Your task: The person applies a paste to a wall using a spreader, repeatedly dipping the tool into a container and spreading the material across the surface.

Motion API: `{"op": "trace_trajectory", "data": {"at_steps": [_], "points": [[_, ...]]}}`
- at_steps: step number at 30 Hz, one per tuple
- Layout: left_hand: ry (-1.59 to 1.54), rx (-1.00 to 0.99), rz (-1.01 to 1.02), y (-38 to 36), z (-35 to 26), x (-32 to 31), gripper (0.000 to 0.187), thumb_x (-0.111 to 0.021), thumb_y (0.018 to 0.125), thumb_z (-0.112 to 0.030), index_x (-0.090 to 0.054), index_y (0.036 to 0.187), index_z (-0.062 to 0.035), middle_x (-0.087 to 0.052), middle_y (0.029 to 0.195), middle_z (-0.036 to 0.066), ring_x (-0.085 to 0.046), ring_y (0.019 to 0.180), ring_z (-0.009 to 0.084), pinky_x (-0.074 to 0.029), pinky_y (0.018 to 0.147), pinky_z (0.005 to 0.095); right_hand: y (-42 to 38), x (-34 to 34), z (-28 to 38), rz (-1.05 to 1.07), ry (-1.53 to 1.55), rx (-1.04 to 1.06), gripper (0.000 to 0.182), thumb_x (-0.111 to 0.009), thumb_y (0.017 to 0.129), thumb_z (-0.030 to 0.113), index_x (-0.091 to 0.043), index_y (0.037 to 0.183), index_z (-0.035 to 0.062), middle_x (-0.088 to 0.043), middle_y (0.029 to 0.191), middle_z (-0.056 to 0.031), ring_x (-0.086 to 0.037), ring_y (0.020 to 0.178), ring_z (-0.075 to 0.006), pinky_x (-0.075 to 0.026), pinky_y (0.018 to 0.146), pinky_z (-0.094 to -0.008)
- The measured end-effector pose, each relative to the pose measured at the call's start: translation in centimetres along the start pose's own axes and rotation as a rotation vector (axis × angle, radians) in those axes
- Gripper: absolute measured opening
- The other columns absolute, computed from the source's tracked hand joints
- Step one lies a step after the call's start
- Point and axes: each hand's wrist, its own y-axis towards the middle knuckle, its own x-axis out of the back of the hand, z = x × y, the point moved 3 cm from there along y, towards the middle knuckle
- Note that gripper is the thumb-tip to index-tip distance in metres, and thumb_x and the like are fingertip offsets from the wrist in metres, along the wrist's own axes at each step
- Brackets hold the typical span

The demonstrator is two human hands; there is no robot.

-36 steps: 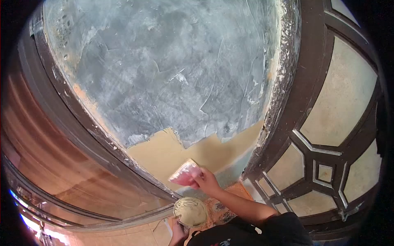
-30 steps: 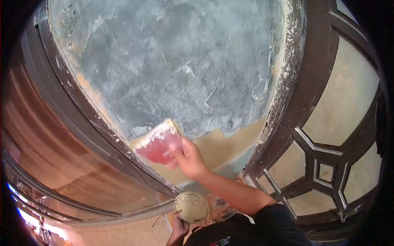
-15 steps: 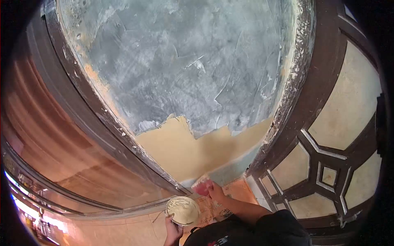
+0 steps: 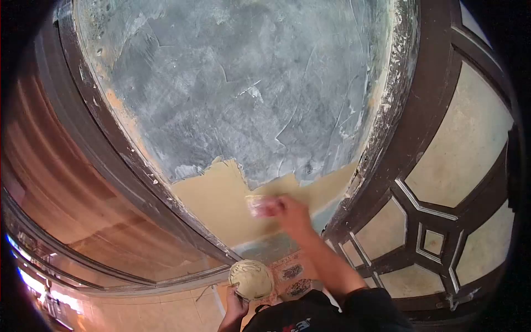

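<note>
My right hand [image 4: 293, 214] grips a red putty knife [image 4: 265, 207], its pale blade blurred by motion against or close to the wall. Around it is a band of cream-coloured filler [image 4: 213, 205] with a ragged top edge. Low in front of me, my left hand [image 4: 237, 304] is closed on the edge of a round bowl [image 4: 269, 289]. Cream putty [image 4: 247, 274] with ridges on its surface fills the bowl.
Above the cream band, the wall is patchy grey [image 4: 210, 94]. A brown frame and glass pane [image 4: 77, 182] flank it on the left. To the right stands a dark panelled door [image 4: 426, 133]. Stained tiles [image 4: 293, 276] lie below.
My right hand and the putty knife have risen from the floor edge onto the cream band. The bowl in my left hand stays nearly where it was. The view has shifted slightly.
</note>
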Motion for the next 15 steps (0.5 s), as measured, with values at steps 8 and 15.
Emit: {"op": "trace_trajectory", "data": {"at_steps": [8,15], "points": [[-0.004,-0.012,-0.025,-0.9,0.7,-2.2,0.058,-0.048,0.074,-0.028,-0.04,0.126,-0.0033,-0.05,0.123,0.014,-0.051,0.112,0.0287,-0.042,0.095,0.0419,-4.6,12.4,-13.4,-0.101,-0.156,-0.346,0.025,-0.056,0.086,0.023,-0.058,0.104,0.0044,-0.062,0.073,-0.0141,-0.061,0.06,-0.0194,-0.048,0.056,-0.0322],[-0.07,-0.027,-0.001,0.1,2.8,-4.6,0.05,-0.042,0.081,-0.026,-0.041,0.124,0.0004,-0.051,0.123,0.015,-0.052,0.112,0.0272,-0.042,0.096,0.0398,-9.4,5.4,-16.2,0.143,0.707,-0.676,0.035,-0.046,0.094,0.031,-0.045,0.122,0.0099,-0.059,0.093,-0.0077,-0.062,0.066,-0.0156,-0.052,0.056,-0.0279]]}}
